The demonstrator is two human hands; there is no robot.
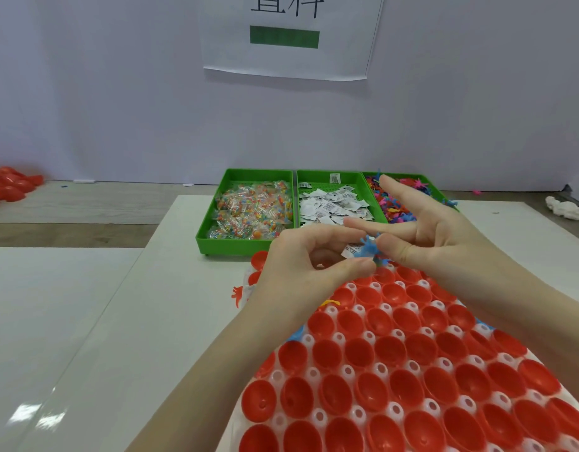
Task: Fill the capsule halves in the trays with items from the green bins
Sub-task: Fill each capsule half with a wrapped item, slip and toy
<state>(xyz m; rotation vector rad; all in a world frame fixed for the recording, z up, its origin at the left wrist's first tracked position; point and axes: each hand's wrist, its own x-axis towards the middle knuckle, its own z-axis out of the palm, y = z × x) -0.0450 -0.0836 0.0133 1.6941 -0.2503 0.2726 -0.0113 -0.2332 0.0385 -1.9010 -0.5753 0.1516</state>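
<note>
Above the tray (317,415) of red capsule halves (405,386), the left hand (301,265) and right hand (422,236) both pinch a blue toy (366,249), each grip grasping it.

A small packing workshop: three green plastic sorting bins (245,207) of bulk parts, white plastic tray (356,414) of red capsule halves (334,394), printed paper sign (289,34) on the wall
</note>
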